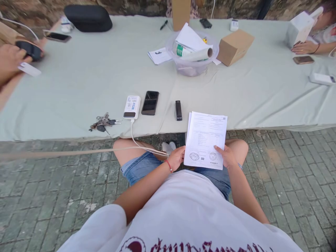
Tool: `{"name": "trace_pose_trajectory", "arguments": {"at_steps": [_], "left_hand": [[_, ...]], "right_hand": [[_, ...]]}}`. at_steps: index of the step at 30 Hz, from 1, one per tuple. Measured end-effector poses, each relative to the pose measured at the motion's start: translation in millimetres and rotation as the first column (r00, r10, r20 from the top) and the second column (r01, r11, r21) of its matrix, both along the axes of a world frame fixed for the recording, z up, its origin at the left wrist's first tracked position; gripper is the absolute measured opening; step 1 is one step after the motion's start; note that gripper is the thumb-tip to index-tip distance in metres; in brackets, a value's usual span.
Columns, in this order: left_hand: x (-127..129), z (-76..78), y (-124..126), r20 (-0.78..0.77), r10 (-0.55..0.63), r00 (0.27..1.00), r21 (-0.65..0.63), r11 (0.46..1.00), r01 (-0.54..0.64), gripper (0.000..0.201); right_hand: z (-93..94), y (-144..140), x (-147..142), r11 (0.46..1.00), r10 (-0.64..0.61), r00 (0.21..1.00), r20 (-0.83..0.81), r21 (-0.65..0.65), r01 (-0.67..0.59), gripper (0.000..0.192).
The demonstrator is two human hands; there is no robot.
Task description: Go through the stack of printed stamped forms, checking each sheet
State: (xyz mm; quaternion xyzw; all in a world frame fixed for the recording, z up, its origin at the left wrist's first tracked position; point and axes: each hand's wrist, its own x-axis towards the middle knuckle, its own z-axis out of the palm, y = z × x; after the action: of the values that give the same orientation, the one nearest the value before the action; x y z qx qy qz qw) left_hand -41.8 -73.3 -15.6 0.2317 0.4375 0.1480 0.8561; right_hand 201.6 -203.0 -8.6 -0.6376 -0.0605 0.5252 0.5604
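Seated person, knees under the edge of the long table draped in pale grey-green cloth [78, 87]. Both hands grip a thin stack of white printed paper sheets [206, 138] over the lap, just off the table's near edge. Left hand [176, 158] pinches the lower left edge; right hand [226, 156] holds the lower right corner, thumb on top. The two-sided grip keeps the pages flat and facing up, probably for reading; round stamps show near the bottom.

On the table just ahead: small black rectangular stapler-like object [178, 110], black smartphone lying flat [150, 102], white power bank [132, 107] with its cable trailing down to the lap, bunch of keys [103, 122]. Farther back, a clear plastic tub holding rolled paper [193, 52].
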Motion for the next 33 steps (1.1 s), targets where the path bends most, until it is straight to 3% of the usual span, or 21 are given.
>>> {"name": "trace_pose_trajectory", "arguments": {"at_steps": [4,10,13,20,27,33], "left_hand": [[-5.0,-7.6,-9.1,-0.035,-0.067,0.997,0.038,0.997,0.069,0.052],[2.2,-3.2,-9.1,-0.055,0.028,0.998,0.129,0.991,-0.020,0.060],[2.7,0.7,-7.9,-0.086,0.034,0.996,0.096,0.995,-0.026,0.063],[-1.3,-2.3,-9.5,0.055,-0.044,0.998,-0.106,0.993,0.049,0.058],[-3.8,-12.5,-9.9,-0.008,0.055,0.998,-0.011,0.998,-0.055,0.063],[-4.4,-14.1,-9.9,-0.005,0.124,0.992,-0.052,0.991,-0.125,0.068]], "right_hand": [[6.2,4.9,6.4,0.999,0.037,0.999,-0.007,-0.024,-0.037,0.053],[4.4,3.2,1.8,1.000,-0.011,0.999,0.041,-0.008,0.012,0.055],[1.0,-2.1,2.5,1.000,-0.006,1.000,0.031,-0.008,0.006,0.055],[-7.3,-9.0,16.5,0.998,0.000,0.998,0.058,-0.066,0.004,0.055],[-6.6,-10.7,24.8,0.999,0.004,0.999,0.033,-0.041,-0.003,0.060],[-6.6,-22.6,23.2,0.993,0.081,0.995,0.061,-0.094,-0.075,0.056]]}}
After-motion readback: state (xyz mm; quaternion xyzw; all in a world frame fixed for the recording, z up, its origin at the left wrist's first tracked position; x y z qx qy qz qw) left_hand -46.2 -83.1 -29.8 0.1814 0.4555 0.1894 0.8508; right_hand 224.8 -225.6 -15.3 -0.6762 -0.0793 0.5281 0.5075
